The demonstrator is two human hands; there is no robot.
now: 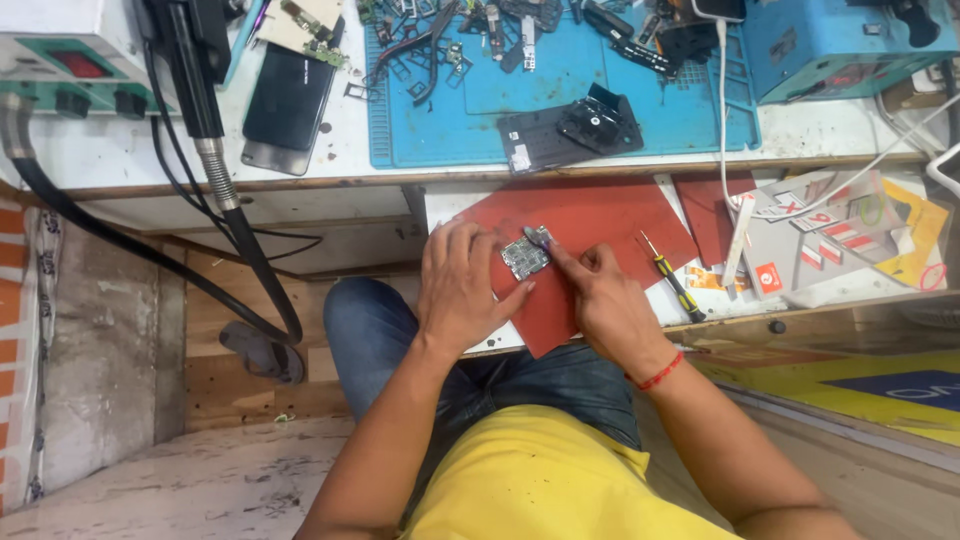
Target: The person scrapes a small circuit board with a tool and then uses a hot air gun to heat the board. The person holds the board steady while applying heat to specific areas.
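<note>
On the red mat: a small circuit board (524, 258) lies near the centre of the red mat (600, 215), on a pull-out shelf below the workbench

Left hand: the left hand (462, 290) rests at about 9 o'clock of the board, palm down, fingers spread and curled loosely; thumb and fingertips touch the board's left and lower edges, steadying it more than clenching it

Right hand: the right hand (605, 300) sits at about 4 o'clock of the board, fingers pinched together on the board's upper right corner; whether a small tool is held there, I cannot tell

Board state: it lies bare, out of any phone housing, so removal looks done; what is being worked on its surface is too small to read

Left to do: judging from the opened phone body (570, 132) on the blue mat (560, 80) at 12 o'clock, reassembly appears not yet started

Nearby: a yellow-handled screwdriver (673, 277) lies at 3 o'clock, untouched; a dark phone (290, 100) lies at 11 o'clock beside a hot-air nozzle (215, 170)
</note>
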